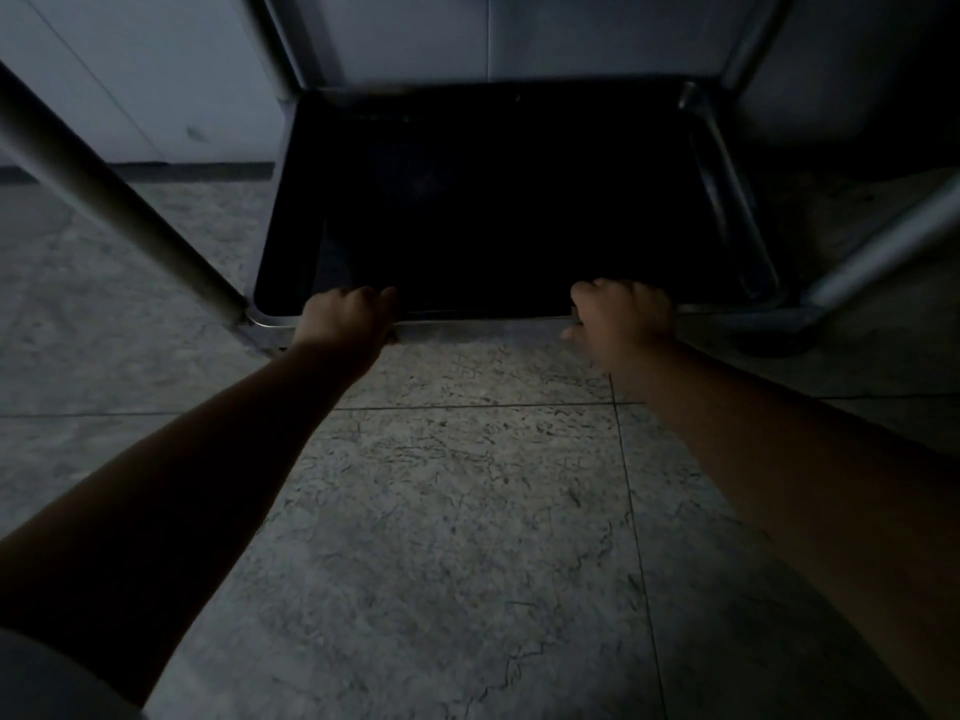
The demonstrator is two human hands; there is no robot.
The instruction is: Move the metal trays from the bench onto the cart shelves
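A dark metal tray (pixel 483 320) lies low down on the bottom shelf of the cart, its inside almost black in the dim light. Both hands grip its near rim. My left hand (pixel 345 317) curls over the rim left of centre, and my right hand (pixel 618 314) curls over it right of centre. The shiny cart shelf edge (pixel 270 322) shows at the tray's near left corner. The tray's right rim (pixel 727 194) catches a little light.
Cart posts rise around the tray: a thick one (pixel 104 194) slanting at the left, another (pixel 872 252) at the right, two more at the back. Grey marbled floor tiles (pixel 467 511) fill the foreground. A pale wall (pixel 130 70) stands behind.
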